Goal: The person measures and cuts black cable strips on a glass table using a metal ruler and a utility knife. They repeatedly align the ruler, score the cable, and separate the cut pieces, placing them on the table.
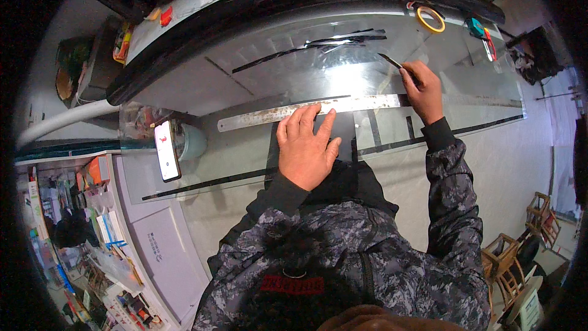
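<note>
My left hand (307, 145) lies flat with its fingers spread, the fingertips on a worn steel ruler (257, 117). Under the ruler is a piece of dark film (342, 145) on a clear glass sheet (206, 158). In my right hand (421, 86) is a slim knife (390, 60), its blade pointing up and left above the glass, past the ruler's right part. Thin black strips (271, 57) lie in a loose pile beyond the ruler. Black bands run along the glass's near edge.
A long black roll (275, 4) spans the far side. Yellow tape (430, 19), a teal tape measure (476, 27) and a red cutter (490, 46) lie at the far right. A phone (167, 151) rests at the left. Shelves stand lower left, wooden stools (503, 257) lower right.
</note>
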A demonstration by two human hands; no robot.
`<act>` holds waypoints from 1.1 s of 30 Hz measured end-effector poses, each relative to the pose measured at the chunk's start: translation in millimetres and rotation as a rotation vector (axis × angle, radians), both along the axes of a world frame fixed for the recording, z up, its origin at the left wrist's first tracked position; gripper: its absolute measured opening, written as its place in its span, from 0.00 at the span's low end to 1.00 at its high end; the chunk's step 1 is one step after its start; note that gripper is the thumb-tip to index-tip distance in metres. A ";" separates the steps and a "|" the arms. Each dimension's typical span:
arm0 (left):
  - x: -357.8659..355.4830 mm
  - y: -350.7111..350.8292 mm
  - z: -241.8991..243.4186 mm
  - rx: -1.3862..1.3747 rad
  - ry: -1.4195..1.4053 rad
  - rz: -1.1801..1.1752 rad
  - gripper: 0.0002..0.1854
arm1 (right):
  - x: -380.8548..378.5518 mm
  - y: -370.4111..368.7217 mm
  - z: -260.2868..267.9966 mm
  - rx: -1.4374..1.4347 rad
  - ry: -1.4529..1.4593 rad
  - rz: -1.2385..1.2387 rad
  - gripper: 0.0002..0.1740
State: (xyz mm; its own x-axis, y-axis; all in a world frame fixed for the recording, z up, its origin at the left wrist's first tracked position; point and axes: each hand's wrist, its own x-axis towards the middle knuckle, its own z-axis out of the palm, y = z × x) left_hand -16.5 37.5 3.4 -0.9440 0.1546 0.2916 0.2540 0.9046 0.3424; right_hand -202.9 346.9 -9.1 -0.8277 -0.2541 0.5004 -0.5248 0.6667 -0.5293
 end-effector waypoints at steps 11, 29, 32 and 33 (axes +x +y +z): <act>0.5 0.1 -1.4 0.019 0.008 0.006 0.33 | 33.8 -68.3 15.6 0.049 0.011 0.303 0.12; -0.6 1.2 -3.5 0.021 0.003 0.017 0.27 | 40.9 -151.1 29.7 0.313 0.021 0.534 0.07; -0.5 1.1 -3.7 0.016 0.005 0.016 0.27 | 40.5 -151.3 29.3 0.325 0.020 0.530 0.07; -0.5 1.0 -3.7 0.010 0.003 0.016 0.27 | 40.4 -151.1 29.5 0.316 0.023 0.538 0.07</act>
